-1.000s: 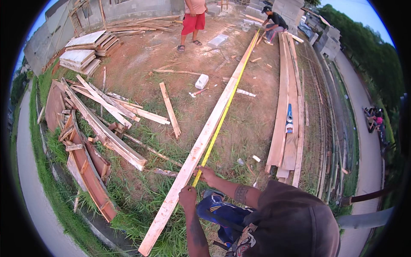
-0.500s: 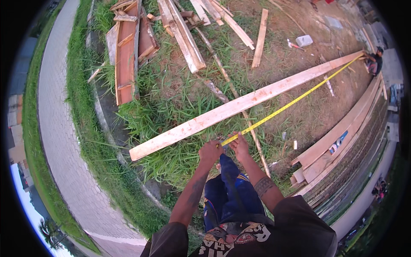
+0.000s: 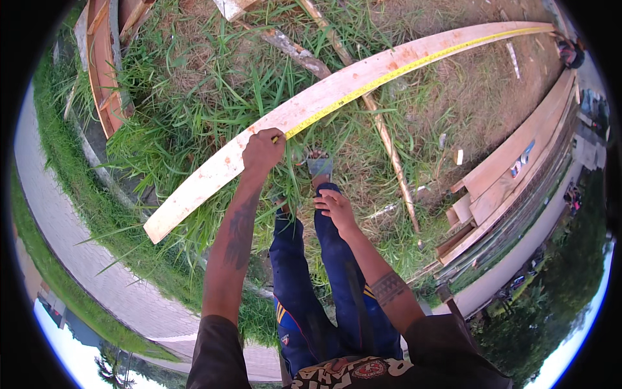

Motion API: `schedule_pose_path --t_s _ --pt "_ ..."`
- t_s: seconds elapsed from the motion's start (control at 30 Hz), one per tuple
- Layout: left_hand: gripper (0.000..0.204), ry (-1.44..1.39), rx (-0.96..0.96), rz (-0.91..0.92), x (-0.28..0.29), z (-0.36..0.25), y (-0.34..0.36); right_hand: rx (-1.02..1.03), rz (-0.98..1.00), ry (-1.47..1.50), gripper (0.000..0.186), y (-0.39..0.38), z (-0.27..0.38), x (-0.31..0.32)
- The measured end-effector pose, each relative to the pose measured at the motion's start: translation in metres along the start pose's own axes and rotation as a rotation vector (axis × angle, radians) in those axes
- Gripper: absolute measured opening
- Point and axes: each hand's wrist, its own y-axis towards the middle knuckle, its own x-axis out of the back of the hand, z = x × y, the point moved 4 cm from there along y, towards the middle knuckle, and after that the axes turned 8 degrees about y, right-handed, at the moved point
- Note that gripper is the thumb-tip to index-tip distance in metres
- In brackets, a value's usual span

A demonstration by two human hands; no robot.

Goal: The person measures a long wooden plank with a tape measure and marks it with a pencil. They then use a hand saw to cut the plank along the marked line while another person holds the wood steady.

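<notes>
A long pale wooden board (image 3: 353,83) runs from the near left to the far right over the grass. The yellow blade of a tape measure (image 3: 382,79) lies along its near edge. My left hand (image 3: 262,152) is closed round the near end of the tape, pressed against the board; the tape's case is hidden in the fist. My right hand (image 3: 335,207) is off the tape, above my right leg, its fingers loosely apart and holding nothing. At the board's far end a co-worker (image 3: 570,53) crouches; that person's hands are too small to make out.
Under the board cross rough wooden poles (image 3: 383,139). Stacked planks (image 3: 502,188) lie at the right, with a blue object (image 3: 522,159) on them. A reddish wooden form (image 3: 103,71) stands at the upper left. A curb (image 3: 97,159) and paved path (image 3: 71,214) run along the left.
The tape has come from beside the board onto its near edge. My left hand moved up and left with it; my right hand let go and drew back. The view has tilted down.
</notes>
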Motion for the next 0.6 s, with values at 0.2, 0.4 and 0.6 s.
schedule_pose_path --t_s 0.2,0.4,0.6 --pt "0.021 0.027 -0.041 -0.057 -0.044 0.044 0.055 -0.056 -0.124 -0.049 0.035 0.029 -0.045 0.032" --pt "0.022 -0.026 -0.023 0.016 -0.038 0.047 0.056 -0.065 -0.183 -0.077 0.035 0.019 -0.056 0.047" --pt "0.021 0.071 -0.079 -0.084 -0.041 0.052 0.060 -0.065 -0.177 -0.072 0.034 0.017 -0.054 0.039"
